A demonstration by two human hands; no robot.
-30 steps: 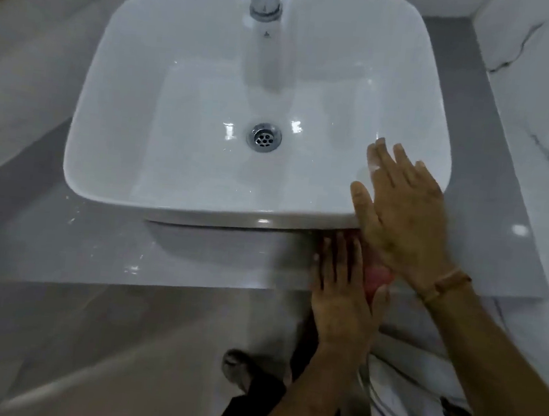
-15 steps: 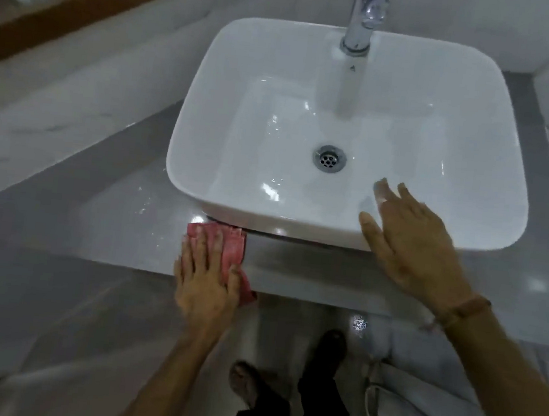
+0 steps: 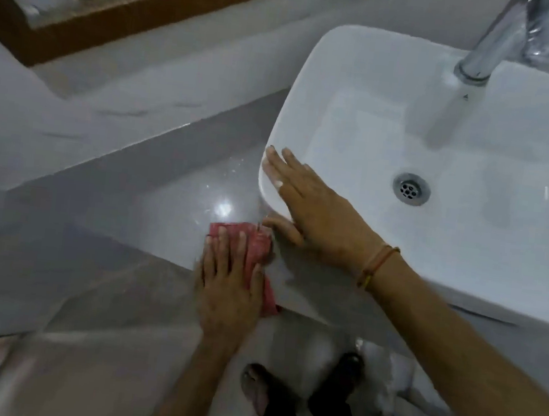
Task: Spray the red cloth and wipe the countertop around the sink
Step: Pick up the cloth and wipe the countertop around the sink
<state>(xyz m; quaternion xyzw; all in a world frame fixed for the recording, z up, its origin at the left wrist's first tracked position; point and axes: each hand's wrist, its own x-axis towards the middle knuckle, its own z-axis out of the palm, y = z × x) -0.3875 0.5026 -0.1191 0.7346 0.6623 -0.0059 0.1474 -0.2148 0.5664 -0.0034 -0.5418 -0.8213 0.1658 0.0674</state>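
Left hand presses flat on the red cloth at centre frame, on the countertop by the sink corner; unwiped counter runs toward upper left; right hand rests spread on the rim

Left hand: a second ago lay beneath the right wrist at the sink's front right, the red cloth almost hidden under it; travelled leftward along the front strip of the surface, and now pressed flat on the cloth off the sink's front left corner.

Right hand: shifted from the sink's front right rim to its front left corner, palm down, thumb touching the cloth's edge.

Cloth: more exposed.
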